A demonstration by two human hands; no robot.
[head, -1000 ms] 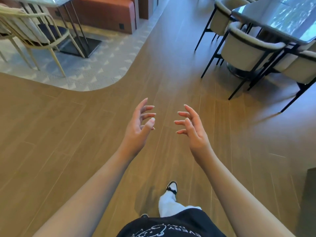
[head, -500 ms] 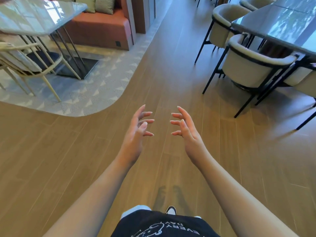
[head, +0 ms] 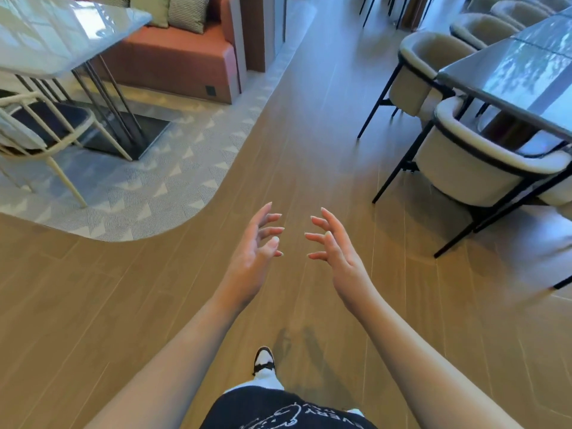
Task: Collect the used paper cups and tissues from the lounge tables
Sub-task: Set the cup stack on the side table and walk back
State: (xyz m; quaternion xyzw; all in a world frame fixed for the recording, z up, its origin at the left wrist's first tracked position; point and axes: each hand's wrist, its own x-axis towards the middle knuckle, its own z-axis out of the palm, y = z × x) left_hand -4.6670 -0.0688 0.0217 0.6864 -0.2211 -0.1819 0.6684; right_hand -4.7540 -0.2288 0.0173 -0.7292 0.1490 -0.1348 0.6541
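Left hand [head: 252, 258] and right hand [head: 337, 258] hovered empty over the wood floor [head: 309, 134], fingers spread, loosely bent | cups, tissues: none in view | left: glossy table [head: 55, 38], sofa [head: 173, 57] | right: grey table [head: 510, 72], padded chairs [head: 470, 168].

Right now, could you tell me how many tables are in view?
2: a pale table at upper left above the rug, and a dark glossy table at right among chairs. Others may lie outside view.

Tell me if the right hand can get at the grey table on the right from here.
Probably not yet. The right hand hangs over bare floor, and a cream chair stands between it and the grey table.
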